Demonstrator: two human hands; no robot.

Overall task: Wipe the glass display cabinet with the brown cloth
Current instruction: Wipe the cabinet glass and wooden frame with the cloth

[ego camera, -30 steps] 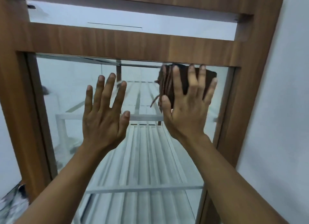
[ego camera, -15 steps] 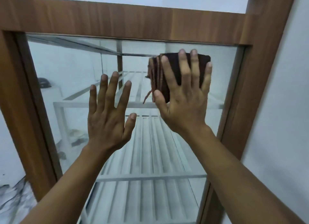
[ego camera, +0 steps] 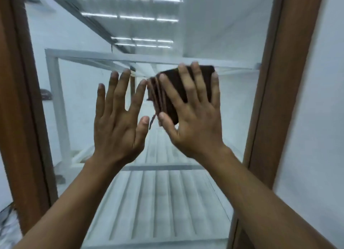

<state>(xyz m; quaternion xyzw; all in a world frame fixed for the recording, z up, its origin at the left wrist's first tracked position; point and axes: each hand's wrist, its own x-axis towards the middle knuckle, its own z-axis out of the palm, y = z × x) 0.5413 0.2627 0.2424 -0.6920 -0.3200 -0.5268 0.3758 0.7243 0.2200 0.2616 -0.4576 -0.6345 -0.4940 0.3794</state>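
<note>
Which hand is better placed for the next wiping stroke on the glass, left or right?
The right hand, probably: its spread fingers press the folded brown cloth flat on the glass. The left hand is open beside it and holds nothing.

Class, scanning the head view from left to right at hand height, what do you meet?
Left wooden post → left hand → right hand pressing the brown cloth → right wooden post → white wall.
</note>
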